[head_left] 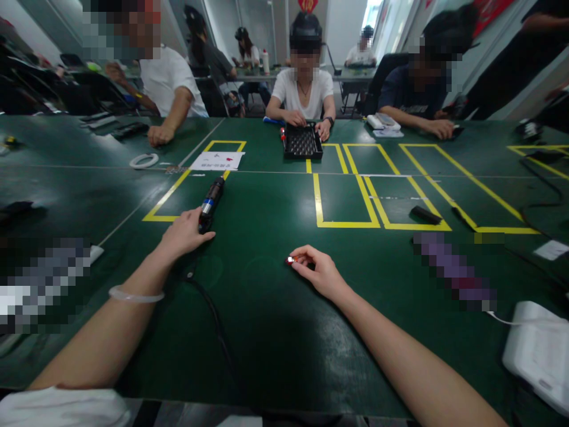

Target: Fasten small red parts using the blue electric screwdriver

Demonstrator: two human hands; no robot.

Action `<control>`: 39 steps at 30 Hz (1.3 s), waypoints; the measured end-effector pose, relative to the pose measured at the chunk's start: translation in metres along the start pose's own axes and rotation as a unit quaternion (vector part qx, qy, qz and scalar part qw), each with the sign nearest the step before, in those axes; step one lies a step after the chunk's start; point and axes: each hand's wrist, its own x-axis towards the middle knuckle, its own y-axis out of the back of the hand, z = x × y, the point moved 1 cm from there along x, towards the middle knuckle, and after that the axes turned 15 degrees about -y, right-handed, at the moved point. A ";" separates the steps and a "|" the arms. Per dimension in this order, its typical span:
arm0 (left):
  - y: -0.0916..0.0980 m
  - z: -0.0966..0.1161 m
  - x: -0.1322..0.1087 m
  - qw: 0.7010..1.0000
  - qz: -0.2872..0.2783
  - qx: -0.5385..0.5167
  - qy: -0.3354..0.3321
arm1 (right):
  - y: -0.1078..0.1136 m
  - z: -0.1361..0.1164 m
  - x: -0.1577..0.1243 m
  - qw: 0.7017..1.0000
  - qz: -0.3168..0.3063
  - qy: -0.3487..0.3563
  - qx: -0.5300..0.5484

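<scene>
Two holds at once: my left grip [183, 233] has a black tool [214, 194] by its near end, my right grip [320, 271] pinches what seems a small red-and-white piece [290, 260].

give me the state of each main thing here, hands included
Left hand: at the near end of the black tool, grip unclear
Right hand: closed, pinching
Small piece: held in the right hand
Black tool: pointing away
Black cable: slack, curved
Paper: lying flat
Black tray: handled by the person opposite
</scene>
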 end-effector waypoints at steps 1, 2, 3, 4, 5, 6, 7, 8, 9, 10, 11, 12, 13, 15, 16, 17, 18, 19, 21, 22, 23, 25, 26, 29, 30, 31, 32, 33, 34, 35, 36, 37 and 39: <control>-0.002 -0.007 0.000 1.000 -0.005 -0.008 0.000 | 0.000 -0.001 0.000 1.000 0.000 0.002 -0.001; -0.003 -0.010 0.000 1.000 -0.001 -0.014 -0.004 | 0.000 -0.002 0.000 1.000 0.002 0.007 -0.003; -0.003 -0.009 0.000 1.000 0.010 -0.016 -0.009 | 0.000 -0.002 0.000 1.000 0.005 0.013 -0.006; -0.003 -0.006 -0.001 1.000 0.021 -0.016 -0.016 | 0.000 -0.002 0.000 1.000 0.009 0.019 -0.007; -0.003 -0.001 -0.002 0.999 0.028 -0.015 -0.022 | 0.001 -0.001 0.001 1.000 0.014 0.023 -0.009; -0.003 0.007 -0.002 0.999 0.030 -0.015 -0.026 | 0.001 -0.001 0.001 0.999 0.019 0.027 -0.011; -0.003 0.015 -0.003 0.999 0.031 -0.015 -0.028 | 0.001 0.000 0.001 0.999 0.022 0.028 -0.013; -0.003 0.024 -0.004 0.999 0.033 -0.014 -0.028 | 0.001 0.001 0.001 0.999 0.024 0.028 -0.014; -0.003 0.033 -0.005 0.999 0.037 -0.014 -0.028 | 0.002 0.002 0.001 0.999 0.025 0.028 -0.017; -0.003 0.042 -0.007 0.999 0.043 -0.014 -0.028 | 0.002 0.002 0.001 0.999 0.026 0.028 -0.019; -0.004 0.051 -0.009 0.998 0.050 -0.015 -0.030 | 0.003 0.002 0.002 0.999 0.027 0.029 -0.022; -0.004 0.060 -0.012 0.998 0.055 -0.019 -0.036 | 0.003 0.002 0.002 0.999 0.028 0.029 -0.024; -0.005 0.069 -0.014 0.997 0.059 -0.026 -0.045 | 0.003 0.002 0.002 0.999 0.028 0.030 -0.024; -0.007 0.087 -0.020 0.995 0.062 -0.043 -0.064 | 0.004 0.002 0.001 0.999 0.028 0.032 -0.021; -0.008 0.096 -0.023 0.994 0.062 -0.053 -0.073 | 0.004 0.002 0.001 0.999 0.031 0.034 -0.018; -0.008 0.105 -0.025 0.993 0.061 -0.063 -0.083 | 0.004 0.002 0.001 0.999 0.031 0.033 -0.018; -0.009 0.114 -0.028 0.991 0.061 -0.074 -0.093 | 0.004 0.002 0.001 0.999 0.031 0.033 -0.019; -0.009 0.123 -0.029 0.989 0.061 -0.085 -0.105 | 0.004 0.002 0.001 0.999 0.031 0.034 -0.022; -0.010 0.140 -0.032 0.984 0.065 -0.103 -0.127 | 0.004 0.002 0.000 0.999 0.031 0.036 -0.027; -0.011 0.147 -0.033 0.982 0.068 -0.111 -0.138 | 0.004 0.002 0.000 0.998 0.033 0.036 -0.029; -0.012 0.154 -0.033 0.979 0.071 -0.118 -0.148 | 0.004 0.002 0.000 0.998 0.036 0.037 -0.030; -0.015 0.166 -0.034 0.974 0.075 -0.131 -0.168 | 0.004 0.002 0.000 0.998 0.044 0.039 -0.031; -0.016 0.171 -0.035 0.972 0.076 -0.137 -0.177 | 0.004 0.002 0.000 0.998 0.047 0.041 -0.031; -0.019 0.183 -0.037 0.964 0.078 -0.158 -0.201 | 0.005 0.003 0.002 0.997 0.062 0.043 -0.034; -0.019 0.186 -0.038 0.961 0.078 -0.164 -0.208 | 0.005 0.003 0.002 0.996 0.067 0.042 -0.037; -0.019 0.189 -0.039 0.959 0.078 -0.169 -0.214 | 0.005 0.004 0.003 0.996 0.071 0.042 -0.040; -0.019 0.192 -0.041 0.957 0.077 -0.172 -0.219 | 0.005 0.005 0.003 0.995 0.073 0.041 -0.045; -0.019 0.194 -0.042 0.956 0.075 -0.175 -0.223 | 0.005 0.005 0.003 0.995 0.074 0.041 -0.052; -0.019 0.195 -0.043 0.955 0.072 -0.176 -0.226 | 0.005 0.006 0.003 0.995 0.075 0.042 -0.058; -0.019 0.197 -0.044 0.955 0.070 -0.177 -0.227 | 0.005 0.007 0.004 0.994 0.076 0.044 -0.064; -0.018 0.198 -0.044 0.955 0.066 -0.178 -0.228 | 0.004 0.007 0.004 0.993 0.078 0.046 -0.072; -0.018 0.199 -0.045 0.955 0.063 -0.179 -0.227 | 0.004 0.006 0.004 0.992 0.080 0.049 -0.081; -0.018 0.199 -0.045 0.956 0.059 -0.182 -0.224 | 0.003 0.005 0.003 0.989 0.083 0.058 -0.107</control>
